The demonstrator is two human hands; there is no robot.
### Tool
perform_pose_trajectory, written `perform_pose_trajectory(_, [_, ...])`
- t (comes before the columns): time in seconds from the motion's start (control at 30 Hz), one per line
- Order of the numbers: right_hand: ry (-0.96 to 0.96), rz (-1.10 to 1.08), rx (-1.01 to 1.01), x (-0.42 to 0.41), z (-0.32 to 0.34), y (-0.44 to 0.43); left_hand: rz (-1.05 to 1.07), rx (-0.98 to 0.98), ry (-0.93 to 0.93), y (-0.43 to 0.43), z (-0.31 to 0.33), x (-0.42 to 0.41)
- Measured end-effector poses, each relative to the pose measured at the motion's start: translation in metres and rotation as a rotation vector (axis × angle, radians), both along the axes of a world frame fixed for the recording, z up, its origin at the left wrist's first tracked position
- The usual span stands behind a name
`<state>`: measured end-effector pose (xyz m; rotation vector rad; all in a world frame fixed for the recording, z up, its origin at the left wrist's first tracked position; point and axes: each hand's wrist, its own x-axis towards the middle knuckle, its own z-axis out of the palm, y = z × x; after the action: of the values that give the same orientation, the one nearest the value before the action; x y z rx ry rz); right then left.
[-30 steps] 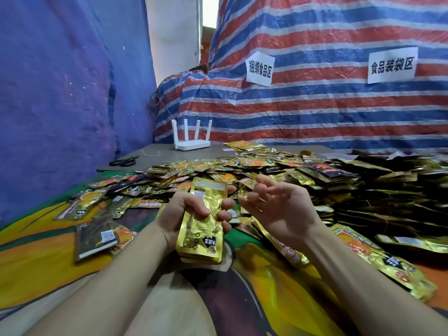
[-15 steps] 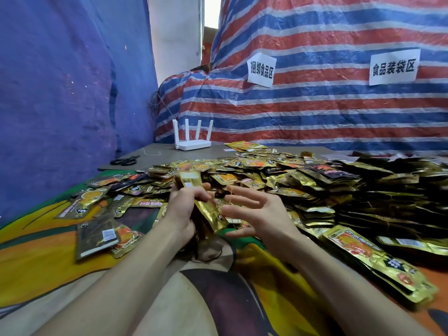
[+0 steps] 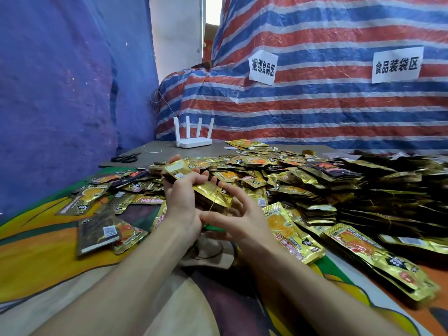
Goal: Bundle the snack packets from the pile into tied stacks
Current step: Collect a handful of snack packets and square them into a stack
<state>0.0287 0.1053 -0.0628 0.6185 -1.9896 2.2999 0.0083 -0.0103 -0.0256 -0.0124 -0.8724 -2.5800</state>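
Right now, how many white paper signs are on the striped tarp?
2. The left sign is on the striped tarp, up and right of the router; the right sign is near the frame's right edge. None looks hidden.

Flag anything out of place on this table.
A white router stands at the far edge of the table, unrelated to packing. Several loose packets lie scattered left of the main pile, some face down. Nothing looks torn or spilled.
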Motion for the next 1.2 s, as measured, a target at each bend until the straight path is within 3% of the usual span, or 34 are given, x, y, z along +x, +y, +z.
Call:
perform_pose_trajectory(0.13, [0.005,-0.004,-0.122,0.002,-0.003,-0.007,-0.209,0.075,-0.073,0.001,-0.003,-0.002])
perform_pose_trajectory(0.33, [0.100,-0.158,0.021,-0.003,0.001,0.004,-0.323,-0.026,-0.112,0.010,-0.011,-0.004])
perform_pose_trajectory(0.47, [0.158,-0.149,0.117,-0.006,0.004,0.010,-0.293,-0.081,-0.156,0.011,-0.008,-0.001])
perform_pose_trajectory(0.7, [0.240,-0.195,0.549,-0.007,0.014,0.020,-0.221,-0.143,-0.138,0.005,-0.021,-0.008])
perform_pose_trajectory(1.03, [0.197,-0.257,0.620,0.000,0.033,0.039,-0.176,-0.374,0.011,0.019,-0.019,-0.002])
perform_pose_trajectory(1.2, [0.219,-0.440,0.827,0.013,0.058,0.065,-0.184,-0.587,0.025,0.014,-0.013,0.002])
